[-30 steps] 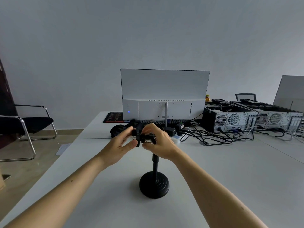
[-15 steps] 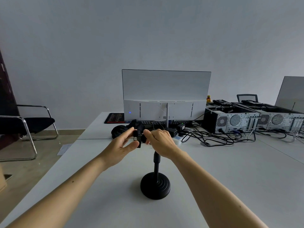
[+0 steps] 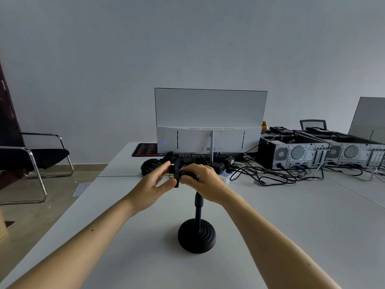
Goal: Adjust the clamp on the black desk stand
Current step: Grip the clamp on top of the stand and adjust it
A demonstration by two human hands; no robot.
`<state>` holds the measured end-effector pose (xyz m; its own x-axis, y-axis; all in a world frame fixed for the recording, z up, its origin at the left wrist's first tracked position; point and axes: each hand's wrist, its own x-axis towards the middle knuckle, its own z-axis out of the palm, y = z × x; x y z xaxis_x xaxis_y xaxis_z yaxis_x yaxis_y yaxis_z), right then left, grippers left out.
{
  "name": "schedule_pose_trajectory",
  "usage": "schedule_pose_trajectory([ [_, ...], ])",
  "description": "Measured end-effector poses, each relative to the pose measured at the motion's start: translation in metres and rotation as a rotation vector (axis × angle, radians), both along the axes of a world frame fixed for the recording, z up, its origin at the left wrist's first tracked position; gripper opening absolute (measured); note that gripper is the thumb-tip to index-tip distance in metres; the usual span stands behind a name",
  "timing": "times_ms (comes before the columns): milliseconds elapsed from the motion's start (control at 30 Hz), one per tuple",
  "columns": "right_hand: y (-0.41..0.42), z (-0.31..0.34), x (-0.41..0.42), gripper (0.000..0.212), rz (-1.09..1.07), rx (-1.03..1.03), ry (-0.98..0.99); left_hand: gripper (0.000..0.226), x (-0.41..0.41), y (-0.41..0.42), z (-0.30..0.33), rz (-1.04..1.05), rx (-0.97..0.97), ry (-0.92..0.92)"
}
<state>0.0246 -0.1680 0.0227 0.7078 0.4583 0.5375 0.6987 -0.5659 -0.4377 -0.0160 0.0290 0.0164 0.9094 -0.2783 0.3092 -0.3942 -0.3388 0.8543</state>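
Observation:
A black desk stand (image 3: 197,236) rises from a round ribbed base on the white table (image 3: 302,236), with a thin pole going up to a black clamp (image 3: 176,175) at its top. My left hand (image 3: 155,187) pinches the left end of the clamp between thumb and fingers. My right hand (image 3: 205,183) covers the clamp's right part and the top of the pole, fingers curled around it. Most of the clamp is hidden under both hands.
Behind the stand sits a white monitor (image 3: 210,122) seen from the back, with a black bundle (image 3: 152,166) and tangled cables (image 3: 270,176) at its foot. Two open computer cases (image 3: 295,152) lie at the right. A metal-framed chair (image 3: 35,161) stands left of the table.
My right hand has shifted slightly left over the clamp and closed tighter on it. The left hand keeps its pinch. The stand's base has not moved.

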Motion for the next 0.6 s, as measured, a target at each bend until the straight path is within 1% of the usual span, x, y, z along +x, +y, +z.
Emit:
schedule_pose_trajectory([
  [100,0.005,0.003,0.0,0.044,-0.03,-0.043,0.066,0.118,-0.001,0.0,0.001,-0.004,-0.006,0.014],
  [167,0.008,0.005,0.0,0.056,-0.078,-0.083,0.079,0.112,-0.001,0.0,0.0,-0.007,-0.004,0.019],
  [200,0.009,0.005,0.001,0.055,-0.095,-0.093,0.065,0.106,-0.001,0.0,0.0,-0.005,-0.004,0.021],
  [233,0.008,0.004,0.001,0.049,-0.096,-0.081,0.058,0.1,-0.001,0.0,0.0,-0.003,-0.005,0.021],
  [300,0.003,0.001,-0.001,0.02,-0.031,0.039,0.106,0.099,-0.001,-0.001,0.0,0.004,-0.002,0.019],
  [333,0.0,0.0,-0.002,0.019,0.008,0.071,0.127,0.098,-0.001,-0.001,0.0,0.009,-0.001,0.016],
  [367,-0.003,-0.002,-0.003,0.032,0.044,0.078,0.122,0.094,-0.001,-0.002,0.0,0.011,-0.002,0.011],
  [400,-0.005,-0.004,-0.004,0.039,0.057,0.053,0.094,0.093,-0.002,-0.001,0.0,0.009,-0.002,0.006],
  [433,-0.005,-0.005,-0.003,0.039,0.057,0.045,0.058,0.096,-0.001,-0.001,0.0,0.007,-0.001,-0.001],
  [500,-0.003,-0.005,-0.003,0.031,0.045,0.051,-0.005,0.11,-0.002,-0.001,0.001,0.001,0.006,-0.009],
  [533,-0.002,-0.004,-0.001,0.026,0.044,0.051,-0.019,0.113,-0.002,-0.001,0.001,0.0,0.006,-0.009],
  [600,-0.001,-0.002,0.001,0.016,0.028,0.013,-0.029,0.106,-0.002,-0.001,0.001,0.002,-0.003,0.0],
])
